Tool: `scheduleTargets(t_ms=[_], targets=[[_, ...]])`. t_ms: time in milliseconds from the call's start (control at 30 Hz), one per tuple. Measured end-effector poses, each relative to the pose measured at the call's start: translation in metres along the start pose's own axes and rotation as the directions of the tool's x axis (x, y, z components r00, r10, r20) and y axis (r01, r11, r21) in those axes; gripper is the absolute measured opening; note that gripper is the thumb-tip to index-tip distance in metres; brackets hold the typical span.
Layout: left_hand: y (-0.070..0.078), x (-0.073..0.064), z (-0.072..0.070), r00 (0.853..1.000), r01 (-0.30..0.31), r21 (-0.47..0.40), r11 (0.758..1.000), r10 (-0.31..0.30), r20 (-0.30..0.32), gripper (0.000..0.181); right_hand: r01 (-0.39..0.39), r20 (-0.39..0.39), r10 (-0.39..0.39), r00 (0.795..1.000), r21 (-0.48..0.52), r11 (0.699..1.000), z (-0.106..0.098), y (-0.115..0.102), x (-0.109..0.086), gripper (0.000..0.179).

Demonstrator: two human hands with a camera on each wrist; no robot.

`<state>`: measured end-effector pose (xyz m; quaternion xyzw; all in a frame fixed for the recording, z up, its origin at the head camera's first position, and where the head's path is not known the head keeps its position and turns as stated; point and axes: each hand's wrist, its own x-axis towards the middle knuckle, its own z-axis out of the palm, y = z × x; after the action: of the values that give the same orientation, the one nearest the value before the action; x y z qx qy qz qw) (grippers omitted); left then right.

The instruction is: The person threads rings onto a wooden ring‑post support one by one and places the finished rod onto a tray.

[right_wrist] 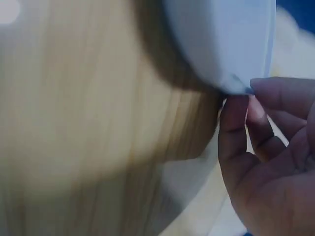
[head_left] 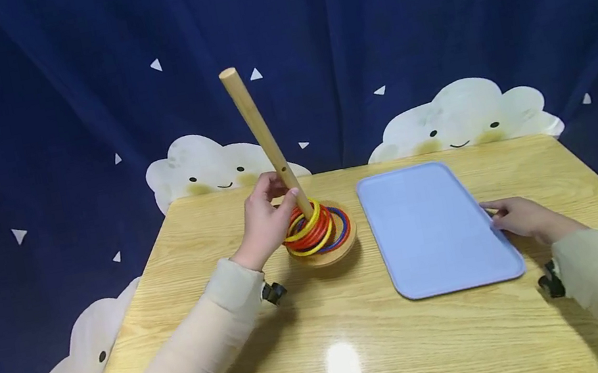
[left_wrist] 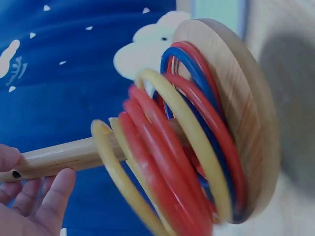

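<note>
My left hand [head_left: 265,222] grips the wooden post [head_left: 255,117] of a ring-toss stand low down, just above its rings. The post leans to the left, and its round wooden base [head_left: 326,262] is tilted. Several red, yellow and blue rings [left_wrist: 162,162] hang around the post in the left wrist view, some close against the base. On the right, my right hand [head_left: 527,219] pinches the right edge of a light blue rectangular tray [head_left: 432,226]. The right wrist view shows the thumb on one side of the tray rim [right_wrist: 241,86] and fingers on the other.
Both things are over a light wooden table [head_left: 323,325]. Behind it hangs a dark blue curtain [head_left: 298,46] with white triangles and smiling clouds. The stand is left of the tray, with a narrow strip of table between them.
</note>
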<state>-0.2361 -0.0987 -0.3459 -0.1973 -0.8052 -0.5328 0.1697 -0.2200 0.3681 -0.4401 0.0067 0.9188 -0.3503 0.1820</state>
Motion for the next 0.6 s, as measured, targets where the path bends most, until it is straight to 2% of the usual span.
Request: scheduleTargets(t_ms=[133, 267, 400, 600], targets=[[0.012, 0.007, -0.008, 1.000, -0.007, 0.015, 1.000, 0.007, -0.015, 0.021, 0.082, 0.027, -0.086, 0.996, 0.116, 0.990, 0.038, -0.037, 0.004, 0.060], [0.021, 0.012, -0.009, 1.000, -0.013, -0.010, 1.000, 0.013, 0.007, 0.021, 0.089, 0.038, -0.100, 0.994, 0.233, 0.968, 0.069, -0.062, 0.003, 0.061], [0.025, 0.011, -0.006, 0.998, -0.018, -0.016, 1.000, 0.019, 0.054, 0.020, 0.079, 0.030, -0.093, 0.995, 0.304, 0.949, 0.088, -0.078, -0.001, 0.062], [0.018, 0.003, 0.002, 0.994, -0.014, -0.007, 1.000, 0.015, 0.113, 0.019, 0.108, 0.019, -0.121, 0.992, 0.341, 0.934, 0.107, -0.097, -0.007, 0.063]])
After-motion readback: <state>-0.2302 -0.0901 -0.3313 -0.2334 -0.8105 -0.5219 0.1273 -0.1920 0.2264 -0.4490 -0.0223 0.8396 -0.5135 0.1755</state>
